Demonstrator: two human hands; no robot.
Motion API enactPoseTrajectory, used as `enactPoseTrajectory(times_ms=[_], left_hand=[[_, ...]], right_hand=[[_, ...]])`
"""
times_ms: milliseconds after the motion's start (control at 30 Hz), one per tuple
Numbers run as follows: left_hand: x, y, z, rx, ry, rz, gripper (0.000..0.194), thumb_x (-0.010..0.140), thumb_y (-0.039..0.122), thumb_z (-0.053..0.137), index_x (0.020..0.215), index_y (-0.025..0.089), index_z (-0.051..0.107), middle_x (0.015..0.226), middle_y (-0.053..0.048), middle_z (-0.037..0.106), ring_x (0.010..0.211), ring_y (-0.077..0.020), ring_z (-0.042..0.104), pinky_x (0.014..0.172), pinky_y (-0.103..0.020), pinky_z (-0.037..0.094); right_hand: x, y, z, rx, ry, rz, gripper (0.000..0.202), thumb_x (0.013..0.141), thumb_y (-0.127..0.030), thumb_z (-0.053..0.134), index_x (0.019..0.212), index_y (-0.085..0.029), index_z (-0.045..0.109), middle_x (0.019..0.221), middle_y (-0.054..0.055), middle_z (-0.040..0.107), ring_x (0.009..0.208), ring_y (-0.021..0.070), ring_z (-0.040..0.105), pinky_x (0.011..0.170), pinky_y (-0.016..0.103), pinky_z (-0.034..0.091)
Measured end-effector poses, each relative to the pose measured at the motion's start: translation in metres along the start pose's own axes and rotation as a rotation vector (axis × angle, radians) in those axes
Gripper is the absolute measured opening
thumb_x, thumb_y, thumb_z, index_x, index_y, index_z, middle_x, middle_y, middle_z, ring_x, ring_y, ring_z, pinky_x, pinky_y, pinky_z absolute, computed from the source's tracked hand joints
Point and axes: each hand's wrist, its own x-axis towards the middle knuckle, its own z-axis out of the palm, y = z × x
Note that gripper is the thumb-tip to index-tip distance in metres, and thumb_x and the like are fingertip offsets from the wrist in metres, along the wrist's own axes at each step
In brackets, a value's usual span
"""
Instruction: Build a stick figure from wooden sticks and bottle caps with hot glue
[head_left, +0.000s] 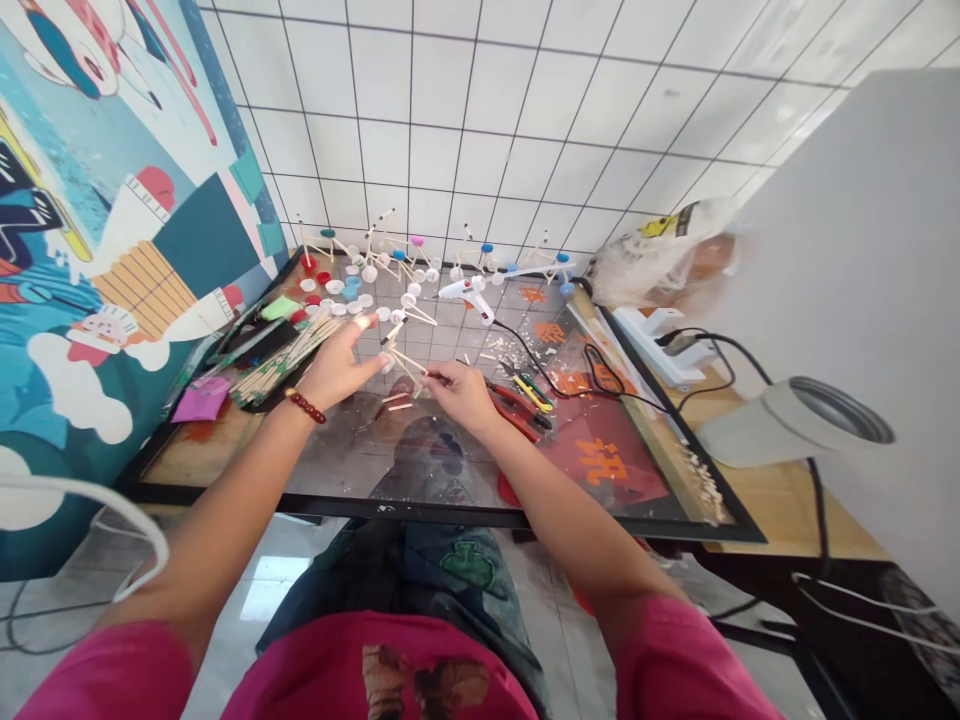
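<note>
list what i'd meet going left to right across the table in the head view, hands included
Flat pink piece, bundle of pale wooden sticks, left hand, pale wooden stick-and-cap assembly, right hand, yellow-handled tool, white plastic power strip.

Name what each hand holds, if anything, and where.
Right hand: a thin wooden stick, by one end. Left hand: beside a white cap; its hold cannot be told.

Right hand [463, 397] at stick frame [407, 358]

I see a tiled wall [450, 110] behind the table [330, 455]. An illustrated panel [206, 230] borders the left edge. Positioned at the right: a plastic bag [652, 265], a white power strip [664, 350], a tapered cylinder [765, 425].
</note>
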Motion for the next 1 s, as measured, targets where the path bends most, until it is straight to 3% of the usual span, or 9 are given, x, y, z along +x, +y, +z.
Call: enactPoseTrajectory(times_ms=[133,267,367,467,600,800,900,1000], left_hand=[[0.008,0.001,0.010,-0.070,-0.139,-0.055,0.051,0.075,0.039,0.067,0.121,0.017,0.067,0.122,-0.009,0.071,0.118,-0.0272,0.061,0.102,-0.039,0.047],[0.007,-0.003,0.019,-0.154,-0.120,-0.065,0.043,0.076,0.042,0.066,0.107,0.014,0.073,0.106,-0.010,0.074,0.097,-0.0246,0.068,0.092,-0.039,0.052],[0.004,-0.011,0.023,-0.255,-0.110,-0.026,0.050,0.072,0.047,0.072,0.109,0.014,0.072,0.111,-0.010,0.072,0.101,-0.0232,0.066,0.094,-0.037,0.051],[0.001,-0.018,0.024,-0.387,-0.153,-0.089,0.058,0.071,0.053,0.073,0.114,0.014,0.071,0.110,-0.010,0.072,0.093,-0.0217,0.067,0.086,-0.036,0.055],[-0.001,-0.022,0.027,-0.364,-0.041,-0.126,0.046,0.074,0.049,0.070,0.104,0.014,0.074,0.103,-0.008,0.074,0.085,-0.0199,0.068,0.077,-0.033,0.057],[-0.001,-0.024,0.042,-0.171,0.205,-0.042,0.028,0.079,0.040,0.064,0.086,0.015,0.073,0.099,-0.008,0.073,0.089,-0.0189,0.067,0.082,-0.030,0.055],[-0.001,-0.024,0.042,-0.134,0.204,-0.007,0.028,0.079,0.042,0.065,0.089,0.016,0.072,0.104,-0.008,0.071,0.097,-0.0209,0.066,0.085,-0.031,0.054],[-0.004,-0.024,0.036,-0.127,0.082,-0.013,0.044,0.070,0.042,0.073,0.106,0.018,0.070,0.119,-0.010,0.068,0.107,-0.0243,0.064,0.090,-0.036,0.053]], right_hand=[[0.000,-0.001,-0.002,0.007,0.003,-0.016,0.014,0.085,-0.019,0.067,0.095,-0.022,0.077,0.088,0.003,0.076,0.080,0.0160,0.068,0.078,0.026,0.051],[0.001,-0.001,-0.001,0.038,0.014,0.016,0.016,0.086,-0.022,0.067,0.099,-0.022,0.077,0.088,0.003,0.077,0.077,0.0151,0.068,0.078,0.026,0.052],[0.001,-0.001,0.001,0.041,0.000,0.007,0.015,0.088,-0.022,0.064,0.097,-0.021,0.077,0.089,0.003,0.077,0.081,0.0155,0.068,0.079,0.026,0.051],[0.003,-0.001,-0.002,0.087,0.010,0.051,0.018,0.087,-0.026,0.065,0.100,-0.021,0.076,0.090,0.004,0.077,0.078,0.0155,0.068,0.077,0.027,0.052],[0.007,0.004,-0.016,0.176,0.134,0.078,0.028,0.088,-0.039,0.061,0.099,-0.018,0.075,0.087,0.004,0.076,0.076,0.0161,0.066,0.075,0.028,0.051],[0.016,0.018,-0.039,0.218,0.353,0.121,0.038,0.085,-0.048,0.059,0.093,-0.014,0.074,0.081,0.004,0.071,0.074,0.0166,0.062,0.075,0.030,0.048],[0.019,0.023,-0.044,0.212,0.411,0.144,0.039,0.085,-0.052,0.057,0.088,-0.016,0.073,0.077,0.002,0.069,0.072,0.0159,0.059,0.073,0.029,0.047],[0.020,0.026,-0.048,0.219,0.445,0.165,0.039,0.085,-0.054,0.055,0.081,-0.018,0.071,0.074,0.000,0.066,0.072,0.0153,0.058,0.074,0.029,0.047]])
